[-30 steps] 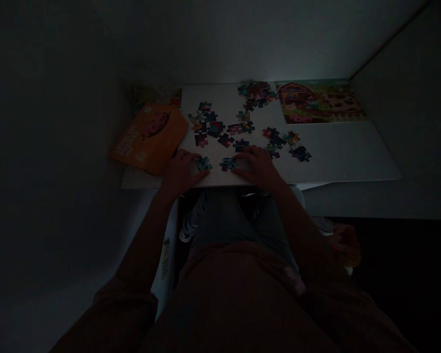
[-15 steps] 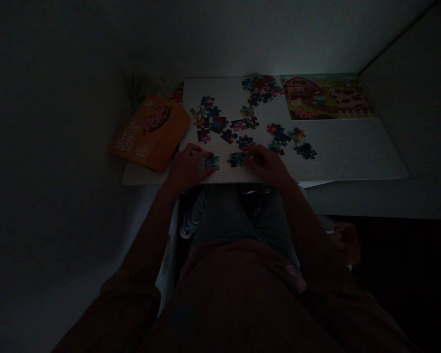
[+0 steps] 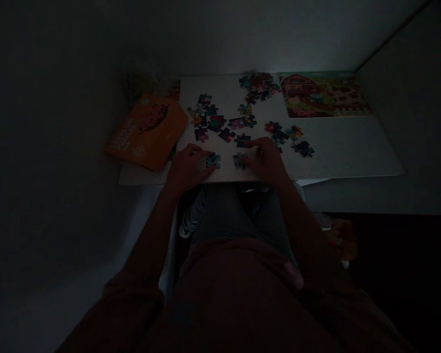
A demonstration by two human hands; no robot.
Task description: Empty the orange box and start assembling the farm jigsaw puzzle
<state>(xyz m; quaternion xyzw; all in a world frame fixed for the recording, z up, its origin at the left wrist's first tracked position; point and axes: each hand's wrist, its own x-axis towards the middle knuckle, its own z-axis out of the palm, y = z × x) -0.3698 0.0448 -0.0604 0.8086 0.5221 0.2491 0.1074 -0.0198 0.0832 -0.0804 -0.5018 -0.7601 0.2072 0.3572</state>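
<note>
My left hand (image 3: pixel 186 167) rests at the table's front edge, with thumb and index finger closed around the sides of a small teal puzzle piece (image 3: pixel 213 161). To the right, across a short gap, lies a second teal puzzle piece (image 3: pixel 237 161). The thumb of my right hand (image 3: pixel 265 159) presses on that piece, while its index finger reaches to a dark puzzle piece (image 3: pixel 242 140) just beyond. Several loose puzzle pieces (image 3: pixel 216 123) are scattered past my hands. The dim light hides their finer pictures.
An orange puzzle box (image 3: pixel 150 132) lies at the left of the white table (image 3: pixel 338 147). A heap of puzzle pieces (image 3: pixel 259 87) sits at the back. At the back right is a farm picture (image 3: pixel 325 95). Several more puzzle pieces (image 3: pixel 303 148) lie right of my hands. Walls border the table.
The piece under my right thumb has shifted slightly right and looks turned. My right index finger now reaches the dark piece beyond. My left hand keeps its place on its piece.
</note>
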